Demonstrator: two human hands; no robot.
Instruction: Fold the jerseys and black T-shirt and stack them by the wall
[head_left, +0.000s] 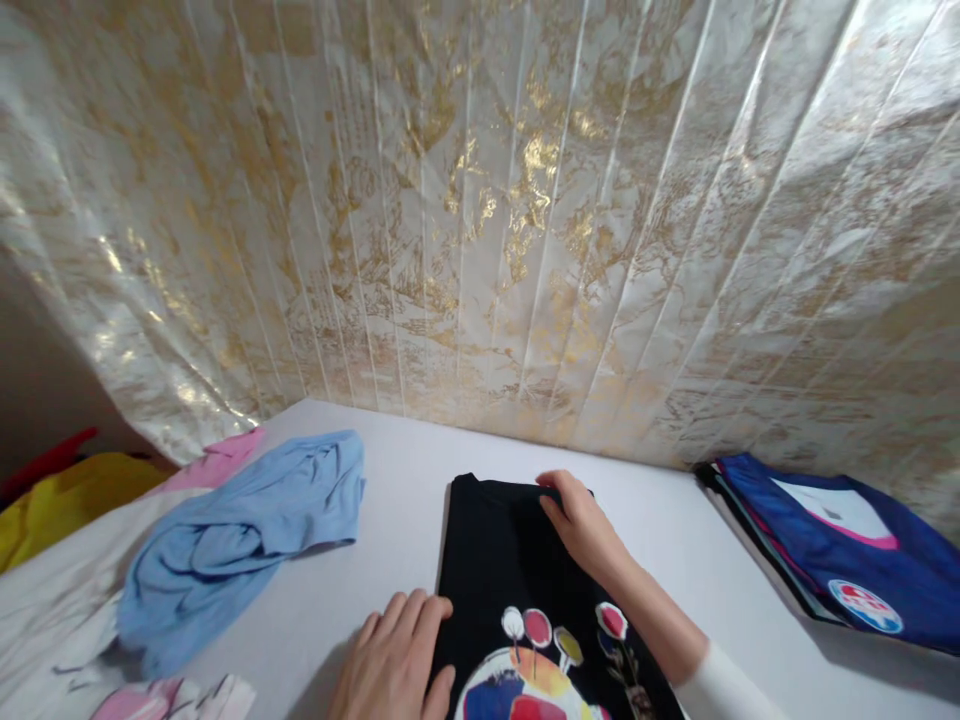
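Observation:
In front of me lies a black T-shirt, folded into a narrow rectangle, with a colourful print of round flower-like shapes towards its lower end. My left hand rests at its lower left edge, fingers loosely side by side and thumb apart, fingertips touching the fabric. Over the upper right part, by the neckline, my right hand lies with fingers stretched out and thumb apart, touching the cloth. Neither hand grips anything visibly. The shirt's bottom end runs out of view.
On the right sits a stack of folded clothes topped by a dark blue shirt. A crumpled light blue garment lies left, beside white and pink clothes and a yellow cloth. A shiny gold-patterned curtain hangs behind the white table.

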